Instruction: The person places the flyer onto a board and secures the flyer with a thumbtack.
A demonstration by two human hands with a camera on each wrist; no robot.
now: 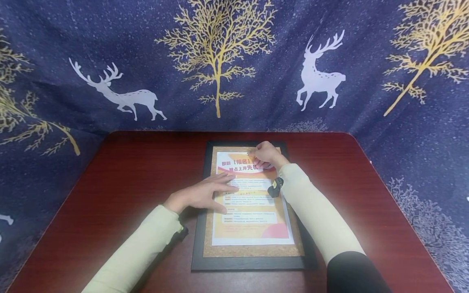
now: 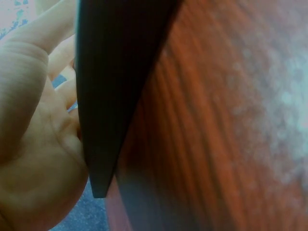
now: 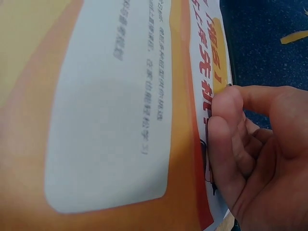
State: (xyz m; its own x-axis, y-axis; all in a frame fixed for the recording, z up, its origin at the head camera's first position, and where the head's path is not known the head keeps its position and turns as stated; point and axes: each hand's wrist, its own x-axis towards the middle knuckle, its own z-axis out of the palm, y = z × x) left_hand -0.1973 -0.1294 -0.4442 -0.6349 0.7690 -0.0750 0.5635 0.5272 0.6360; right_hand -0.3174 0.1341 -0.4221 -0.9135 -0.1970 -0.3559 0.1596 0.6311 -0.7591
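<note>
A printed poster (image 1: pixel 253 232) in orange, yellow and white lies on a cork board (image 1: pixel 253 251) with a black frame (image 1: pixel 220 263). My left hand (image 1: pixel 205 193), fingers spread, rests over the board's left side with its fingertips on the poster. In the left wrist view the dark frame edge (image 2: pixel 113 86) runs beside the palm. At the poster's top edge my right hand (image 1: pixel 269 154) pinches a small dark-tipped thing between thumb and curled fingers. Only a speck of that thing (image 3: pixel 229 85) shows in the right wrist view; the fingers hide the rest.
The board lies on a reddish-brown wooden table (image 1: pixel 146 167). Behind the table hangs a dark blue cloth (image 1: pixel 256 93) with white deer and golden trees. Both forearms wear pale sleeves, and a dark wrist device (image 1: pixel 275 187) sits at the right wrist.
</note>
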